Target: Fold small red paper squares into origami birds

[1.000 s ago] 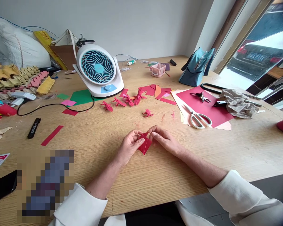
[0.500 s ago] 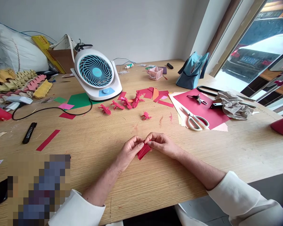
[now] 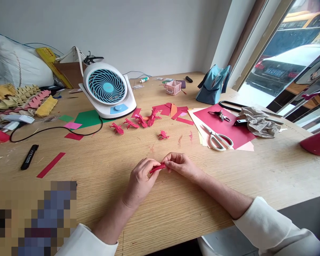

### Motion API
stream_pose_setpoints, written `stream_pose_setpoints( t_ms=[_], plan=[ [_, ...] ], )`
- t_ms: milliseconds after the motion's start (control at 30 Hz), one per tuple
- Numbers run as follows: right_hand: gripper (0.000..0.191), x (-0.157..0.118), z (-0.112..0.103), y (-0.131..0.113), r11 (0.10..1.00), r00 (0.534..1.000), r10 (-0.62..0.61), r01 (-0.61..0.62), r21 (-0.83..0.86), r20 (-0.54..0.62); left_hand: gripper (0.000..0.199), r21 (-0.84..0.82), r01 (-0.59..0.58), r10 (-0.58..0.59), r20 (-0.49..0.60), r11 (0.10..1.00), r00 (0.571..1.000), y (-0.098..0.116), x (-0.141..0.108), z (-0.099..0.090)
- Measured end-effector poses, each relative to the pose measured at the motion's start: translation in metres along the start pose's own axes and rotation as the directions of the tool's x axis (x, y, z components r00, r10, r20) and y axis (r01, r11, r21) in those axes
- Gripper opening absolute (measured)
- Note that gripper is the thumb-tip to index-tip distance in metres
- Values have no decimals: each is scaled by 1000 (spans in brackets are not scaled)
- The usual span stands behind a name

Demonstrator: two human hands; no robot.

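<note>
Between my two hands, just above the wooden table, is a small folded piece of red paper [image 3: 157, 168], turned so that it looks narrow. My left hand [image 3: 143, 177] is closed on its left end, thumb below and fingers over the top. At the other end, my right hand [image 3: 180, 165] pinches the paper between thumb and fingertips. Beyond my hands lies a small folded red paper figure [image 3: 163, 135]. Several more red figures [image 3: 131, 123] stand in a row farther back. The fingers partly hide the paper's folds.
White-handled scissors [image 3: 219, 139] lie on a red sheet [image 3: 237, 132] at the right, near crumpled grey paper [image 3: 261, 122]. A white fan [image 3: 106, 89] stands at the back left, its black cord crossing the table. A black marker [image 3: 30, 157] and a red strip [image 3: 51, 165] lie left.
The red paper has turned from slanting downward to lying nearly level and narrow. My left hand has rolled over, fingers now on top. The whole view has shifted slightly.
</note>
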State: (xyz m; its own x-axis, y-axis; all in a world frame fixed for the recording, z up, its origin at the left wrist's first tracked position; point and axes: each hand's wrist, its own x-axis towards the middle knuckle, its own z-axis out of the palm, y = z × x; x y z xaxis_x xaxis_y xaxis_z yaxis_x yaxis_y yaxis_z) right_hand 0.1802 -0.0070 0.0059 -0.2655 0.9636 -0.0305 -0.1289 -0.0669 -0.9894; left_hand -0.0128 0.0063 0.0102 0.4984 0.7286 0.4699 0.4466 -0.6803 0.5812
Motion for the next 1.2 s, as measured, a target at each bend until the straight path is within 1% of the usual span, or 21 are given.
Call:
stream_pose_setpoints(
  t_ms=[100, 167, 267, 333, 467, 533, 600, 700, 867, 1000, 1067, 1200],
  plan=[
    [43, 0, 0, 4, 1000, 1000, -4, 4, -15, 7, 8, -17, 67, -68, -15, 998, 998, -1, 0, 0],
    [41, 0, 0, 7, 997, 1000, -24, 24, -68, 4, 5, -33, 146, -147, -21, 989, 989, -1, 1, 0],
    [35, -2, -1, 11, 975, 996, -81, 73, -209, -30, 10, -108, 287, -289, -4, 952, 957, -2, 1, 2],
    [29, -3, -2, 12, 953, 992, -107, 85, -290, -61, 14, -150, 356, -357, 22, 922, 934, -1, 1, 4],
    [19, -3, -3, 8, 920, 986, -132, 85, -382, -99, 19, -148, 418, -415, 53, 896, 908, 0, 1, 7],
    [15, -3, -3, 5, 892, 979, -175, 114, -438, -101, 18, -146, 422, -418, 62, 895, 906, 0, 1, 6],
    [10, -3, -4, 2, 854, 973, -217, 153, -498, -73, 13, -150, 407, -401, 74, 901, 913, 0, 1, 6],
    [5, -4, -4, 1, 819, 974, -225, 181, -545, -13, 7, -144, 373, -361, 103, 916, 927, -1, 0, 6],
    [6, -6, -4, 7, 811, 977, -211, 199, -551, 42, 11, -72, 305, -296, 113, 950, 949, -2, -2, 7],
    [9, -7, -4, 9, 763, 970, -233, 226, -606, 69, 15, -18, 236, -232, 112, 972, 966, -2, -4, 6],
    [10, -8, -3, 8, 724, 965, -241, 248, -644, 101, 15, 4, 248, -245, 153, 969, 957, -2, -5, 5],
    [11, -9, -2, 4, 630, 955, -231, 293, -719, 186, 13, 87, 289, -302, 252, 953, 920, -1, -7, 2]
  ],
)
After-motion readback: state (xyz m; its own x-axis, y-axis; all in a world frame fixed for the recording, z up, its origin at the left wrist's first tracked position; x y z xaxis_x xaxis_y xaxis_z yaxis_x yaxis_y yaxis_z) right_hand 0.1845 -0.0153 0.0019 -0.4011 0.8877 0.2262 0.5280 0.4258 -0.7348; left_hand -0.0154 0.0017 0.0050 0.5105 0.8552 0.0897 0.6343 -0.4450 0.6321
